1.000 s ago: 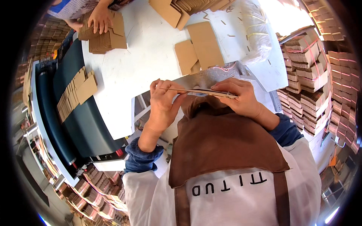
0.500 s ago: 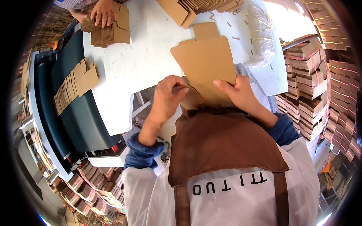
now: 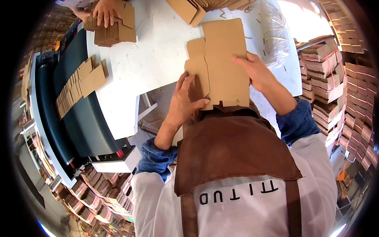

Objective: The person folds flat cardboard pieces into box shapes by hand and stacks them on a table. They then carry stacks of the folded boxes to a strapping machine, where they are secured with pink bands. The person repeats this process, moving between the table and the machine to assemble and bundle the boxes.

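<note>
A flat brown cardboard box blank (image 3: 226,63) is held up before my apron, over the table's near edge. Creases run along it, and narrower flaps show on its left side. My right hand (image 3: 258,73) grips the right edge, thumb on the face and the other fingers behind. At the lower left flap, my left hand (image 3: 184,98) pinches the edge, its thumb lying across the card near the bottom corner. The blank's lower end meets the brown apron (image 3: 237,146).
A co-worker's hand (image 3: 106,12) rests on a stack of folded cardboard (image 3: 114,33) at the far left. More folded blanks (image 3: 193,12) lie at the table's (image 3: 154,51) far side. Overlapping pieces (image 3: 79,83) sit on a dark green conveyor belt (image 3: 89,122). Bundled stacks (image 3: 321,91) stand at right.
The blank has been turned: its top tab no longer points away, and side flaps now lie at left. Both hands have shifted with it, the right slightly farther away.
</note>
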Available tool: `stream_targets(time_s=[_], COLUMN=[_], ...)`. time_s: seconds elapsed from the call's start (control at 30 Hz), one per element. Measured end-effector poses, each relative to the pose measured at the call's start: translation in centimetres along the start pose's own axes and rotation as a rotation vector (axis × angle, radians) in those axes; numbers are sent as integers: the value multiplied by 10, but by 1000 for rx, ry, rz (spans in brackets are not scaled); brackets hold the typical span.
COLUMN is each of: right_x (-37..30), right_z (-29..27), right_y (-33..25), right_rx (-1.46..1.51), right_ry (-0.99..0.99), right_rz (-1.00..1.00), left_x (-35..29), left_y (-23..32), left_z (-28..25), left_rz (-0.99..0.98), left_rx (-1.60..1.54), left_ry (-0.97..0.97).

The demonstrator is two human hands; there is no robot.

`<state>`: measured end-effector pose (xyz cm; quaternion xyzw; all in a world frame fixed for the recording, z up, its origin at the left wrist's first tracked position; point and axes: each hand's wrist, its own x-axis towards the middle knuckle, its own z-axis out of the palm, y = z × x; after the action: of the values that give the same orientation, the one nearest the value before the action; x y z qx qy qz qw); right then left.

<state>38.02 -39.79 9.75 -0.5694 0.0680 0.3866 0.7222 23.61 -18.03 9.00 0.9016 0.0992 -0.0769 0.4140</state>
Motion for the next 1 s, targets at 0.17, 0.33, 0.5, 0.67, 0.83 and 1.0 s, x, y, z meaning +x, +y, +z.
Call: stream_targets(time_s=[0.17,0.33,0.5,0.67,0.83,1.0], right_x=[-11,-22,-25,-31,-62,-68], right_z=[8,21,9,-24,2,11], right_y=[16,11,19,45,-27,-22], right_rx=[39,26,-112,-1214,-1527,-1467], right_ry=[-45,-32,-112,428,-683,-772], right_rz=[158,194,334,-717,-433,-393], left_x=[-7,-13,-25,-33,-31,-29], left_y=[-26,-21,-33,-46,-35,-34], left_z=[-2,-10,9,34,34,17], left_rz=[-25,-1,162,477,466,373], left_rx=[-106,-96,104,144,226,425], left_ry=[-118,-233,-282,-173,-272,-247])
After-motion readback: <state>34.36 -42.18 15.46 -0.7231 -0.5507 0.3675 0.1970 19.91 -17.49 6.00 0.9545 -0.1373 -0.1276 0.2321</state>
